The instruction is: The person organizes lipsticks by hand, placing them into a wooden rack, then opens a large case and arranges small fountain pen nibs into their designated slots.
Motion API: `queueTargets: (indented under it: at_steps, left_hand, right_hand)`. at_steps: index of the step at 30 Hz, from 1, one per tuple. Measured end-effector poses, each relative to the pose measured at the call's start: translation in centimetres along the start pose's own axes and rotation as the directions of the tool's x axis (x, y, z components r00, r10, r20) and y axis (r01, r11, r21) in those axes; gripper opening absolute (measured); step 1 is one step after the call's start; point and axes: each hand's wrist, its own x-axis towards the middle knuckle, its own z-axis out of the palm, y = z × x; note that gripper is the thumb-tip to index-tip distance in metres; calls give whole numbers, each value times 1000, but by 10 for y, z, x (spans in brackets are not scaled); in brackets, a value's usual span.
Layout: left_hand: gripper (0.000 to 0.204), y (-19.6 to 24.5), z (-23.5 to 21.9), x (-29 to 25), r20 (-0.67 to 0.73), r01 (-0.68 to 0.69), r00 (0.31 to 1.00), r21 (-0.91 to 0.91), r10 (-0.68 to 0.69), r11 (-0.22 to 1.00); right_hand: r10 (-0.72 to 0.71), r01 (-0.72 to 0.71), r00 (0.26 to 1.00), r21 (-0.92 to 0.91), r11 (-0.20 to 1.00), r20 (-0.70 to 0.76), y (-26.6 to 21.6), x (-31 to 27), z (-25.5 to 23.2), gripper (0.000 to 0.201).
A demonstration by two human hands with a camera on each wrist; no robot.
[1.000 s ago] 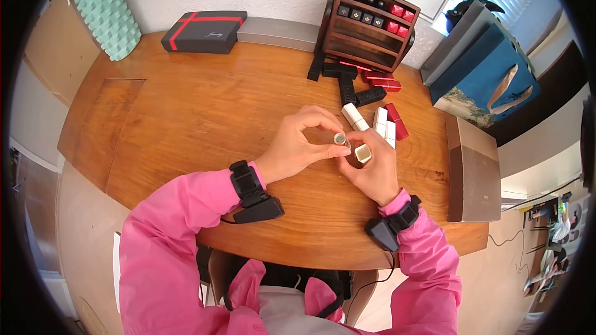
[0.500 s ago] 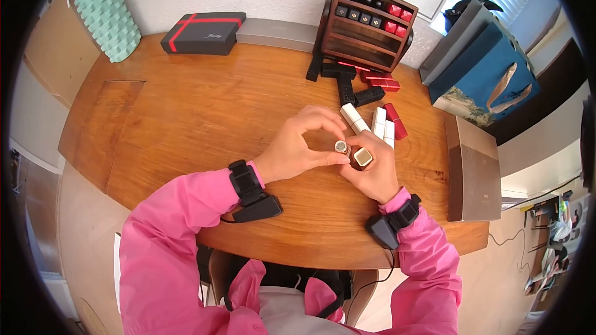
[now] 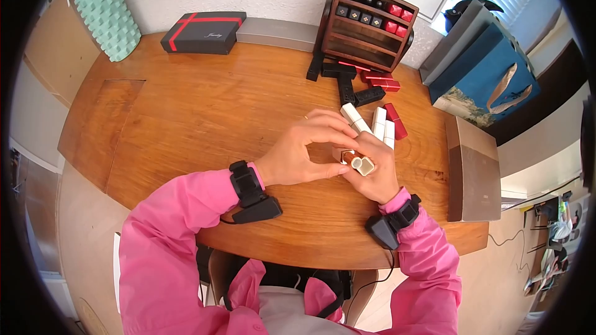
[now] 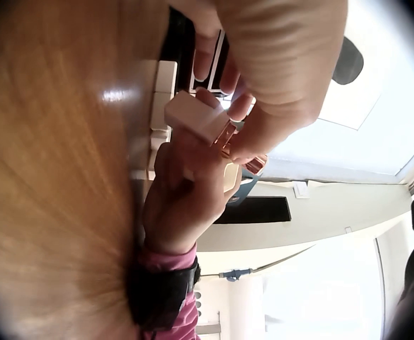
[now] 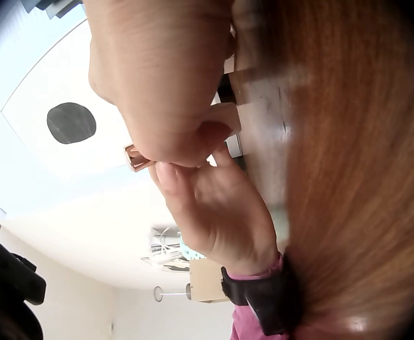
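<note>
Both hands meet over the front right of the table around a lipstick (image 4: 195,116) with a whitish base and a rose-gold inner tube (image 3: 349,159). My left hand (image 3: 295,152) has its thumb and fingertips about the lipstick, the thumb right at the rose-gold part in the left wrist view. In my right hand (image 3: 380,164) sits the lipstick cap (image 3: 367,166), its square gold-rimmed opening facing up, right beside the tube's end. The right fingers also lie along the whitish base. In the right wrist view, my right hand (image 5: 171,85) hides most of the lipstick.
White lipsticks (image 3: 378,123), a red one (image 3: 395,121) and several black ones (image 3: 346,90) lie just beyond the hands. Behind stands a wooden rack (image 3: 363,38) with black and red lipsticks in its upper rows. A brown box (image 3: 473,170) and blue bag (image 3: 487,74) stand right.
The lipstick has tilted, its open end swinging right until it lies against the cap. My left fingertips reach further right, over the right hand's fingers. The cap has shifted slightly toward me.
</note>
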Motion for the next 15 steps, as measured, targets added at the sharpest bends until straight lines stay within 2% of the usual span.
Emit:
queueTargets:
  at_steps: [8,10,15]
  left_hand:
    - [28,-5,2,-3,3,-17,1000,61,17,998]
    - [25,-4,4,-2,-50,-30,998,101,35,994]
    - [24,-2,3,-2,-21,-59,998,81,60,995]
  right_hand:
    - [-9,12,1000,-124,992,18,-2,0,1,23]
    - [-16,18,1000,-131,991,14,0,0,1,23]
    - [-18,17,993,6,1000,113,6,-1,1,21]
